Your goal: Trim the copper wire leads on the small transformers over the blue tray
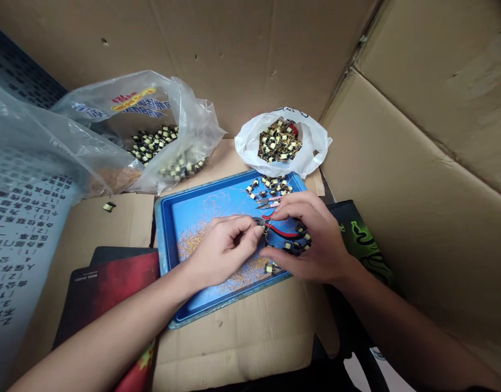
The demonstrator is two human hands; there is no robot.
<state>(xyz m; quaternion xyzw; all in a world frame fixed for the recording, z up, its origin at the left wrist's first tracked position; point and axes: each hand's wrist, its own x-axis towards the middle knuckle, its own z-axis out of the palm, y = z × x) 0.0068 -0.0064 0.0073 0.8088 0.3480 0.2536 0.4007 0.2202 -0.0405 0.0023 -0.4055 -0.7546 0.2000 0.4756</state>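
Over the blue tray (pixel 168 228) my left hand (pixel 223 247) is closed in a pinch on a small part that I cannot make out, right at the tip of the cutters. My right hand (pixel 309 239) is wrapped round red-handled cutters (pixel 280 228), with its palm over several small yellow-and-black coil parts (pixel 297 245). More of these coils (pixel 270 188) lie in the tray's far corner next to metal tweezers (pixel 268 202). Thin copper wire clippings (pixel 193 239) are strewn across the tray floor.
A white bag (pixel 280 142) of coils stands behind the tray. A large clear plastic bag (pixel 152 147) with more coils lies at the left, one loose coil (pixel 109 206) on the cardboard beside it. Cardboard walls stand at the back and right. Dark mats (pixel 103 277) lie beside the tray.
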